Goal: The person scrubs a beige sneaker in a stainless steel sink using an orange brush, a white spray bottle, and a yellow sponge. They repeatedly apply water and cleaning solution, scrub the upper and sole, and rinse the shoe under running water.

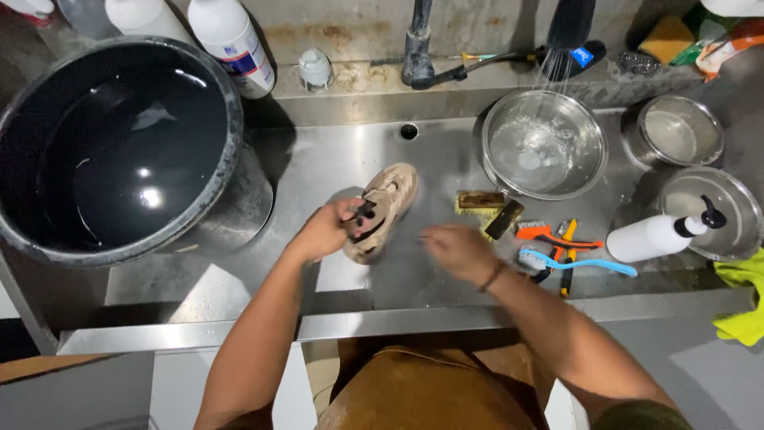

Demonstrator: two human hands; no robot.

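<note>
A beige shoe (380, 209) lies on its side in the middle of a steel sink (318, 159), toe pointing far and to the right, its dark-lined opening turned toward the person. The left hand (326, 229) is closed on the near heel end of the shoe, fingers curled into or over the opening, and pins it against the sink floor. The right hand (458, 248) hovers just right of the shoe, palm down and fingers loosely bent; it looks empty, though motion blur makes that hard to confirm. Judging by this, the cleaning is at an early or middle stage: water from a spray head (570, 24) is falling into a steel bowl (543, 143) at the far right, yet no foam shows on the shoe and no brush is in hand. The tools lie unused just right of the right hand: a wooden scrub brush (481, 201), an orange brush (549, 234) and a light-blue brush (573, 262), with a white pump bottle (656, 236) lying on its side beyond them. A large dark tub (119, 143) full of water sits at the left. Both forearms reach in from the near edge, elbows out, the left wrist bent down onto the shoe and the right wrist level above the sink floor.
</note>
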